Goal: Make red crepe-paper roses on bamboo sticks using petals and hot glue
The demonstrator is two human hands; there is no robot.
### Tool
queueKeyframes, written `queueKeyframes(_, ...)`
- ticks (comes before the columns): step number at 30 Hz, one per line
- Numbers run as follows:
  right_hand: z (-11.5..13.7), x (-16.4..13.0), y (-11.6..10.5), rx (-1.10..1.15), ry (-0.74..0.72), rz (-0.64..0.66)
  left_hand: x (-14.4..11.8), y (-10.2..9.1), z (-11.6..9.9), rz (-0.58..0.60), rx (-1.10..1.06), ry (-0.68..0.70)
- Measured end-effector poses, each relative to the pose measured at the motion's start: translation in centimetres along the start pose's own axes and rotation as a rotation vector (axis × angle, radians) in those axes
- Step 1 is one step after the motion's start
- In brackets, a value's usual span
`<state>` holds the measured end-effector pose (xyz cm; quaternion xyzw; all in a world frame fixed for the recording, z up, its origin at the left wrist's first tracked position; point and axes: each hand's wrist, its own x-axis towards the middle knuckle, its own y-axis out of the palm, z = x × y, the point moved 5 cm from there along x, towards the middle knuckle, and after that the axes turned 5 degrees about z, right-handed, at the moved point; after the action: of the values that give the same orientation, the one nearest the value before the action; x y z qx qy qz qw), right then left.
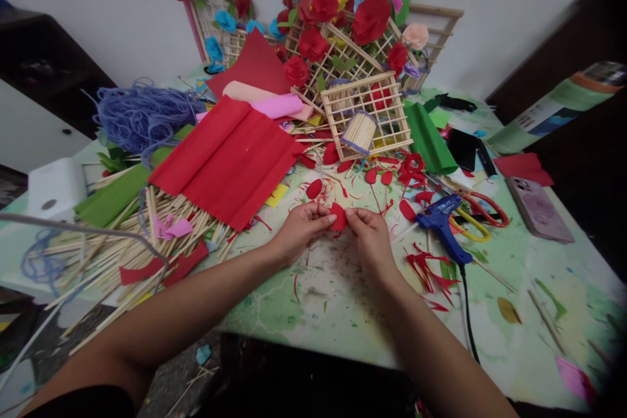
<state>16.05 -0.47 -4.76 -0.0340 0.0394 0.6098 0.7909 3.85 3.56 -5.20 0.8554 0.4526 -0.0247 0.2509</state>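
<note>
Between my two hands is a small red paper petal [337,217], held just above the table near its middle. My left hand [304,230] pinches its left edge between thumb and fingertips. The right edge is pinched by my right hand [369,238]. More cut red petals lie just beyond, among them one red petal [314,189] by my left fingertips and another red petal [407,209] to the right of my right hand. A large sheet of red crepe paper [228,160] rests at the left on a heap of thin sticks.
A blue glue gun [445,227] with a black cord lies right of my right hand, beside scissors [482,212]. Farther right are a phone [537,209] and a bottle [558,108]. Stick lattices [367,119] with paper flowers stand behind. Blue yarn [142,116] piles at left.
</note>
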Motion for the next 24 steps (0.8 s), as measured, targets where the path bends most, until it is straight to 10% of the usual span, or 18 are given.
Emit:
queueKeyframes(8,1.0,-0.2,-0.1,-0.183,-0.092,-0.051,-0.1,0.0,-0.1,-0.006,0.006,0.038)
queueKeyframes(16,5.3,-3.4,0.0,-1.007,-0.939,-0.331,-0.1,-0.1,-0.2,0.080,-0.175,0.025)
queueKeyframes(24,5.0,-3.0,0.1,-1.049,-0.986,-0.285,-0.4,0.0,-0.6,0.121,-0.134,0.033)
